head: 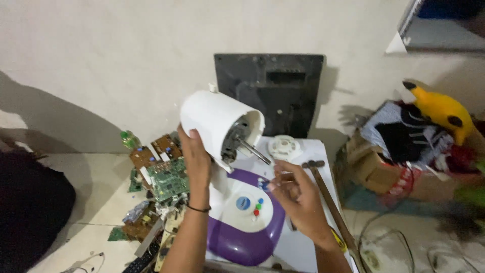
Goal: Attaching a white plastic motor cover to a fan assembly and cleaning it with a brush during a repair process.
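While the purple-and-white fan base (247,227) lies flat under our arms, we steady the white motor housing (214,124) at twelve o'clock, our left hand (196,159) wrapped around its side. Our right hand (298,194), at three o'clock, pinches something too small to identify near the bare metal shaft (252,150); we should keep that shaft pointing toward it.

We see two bare forearms rising from the near edge, with no sleeves showing on either. Our left hand (196,154) wears a thin dark band (198,208) around its wrist, like a cord or hair tie. Our right hand (298,194) has no rings that we can make out; something yellow (339,238) shows just beside its wrist, too blurred to identify.
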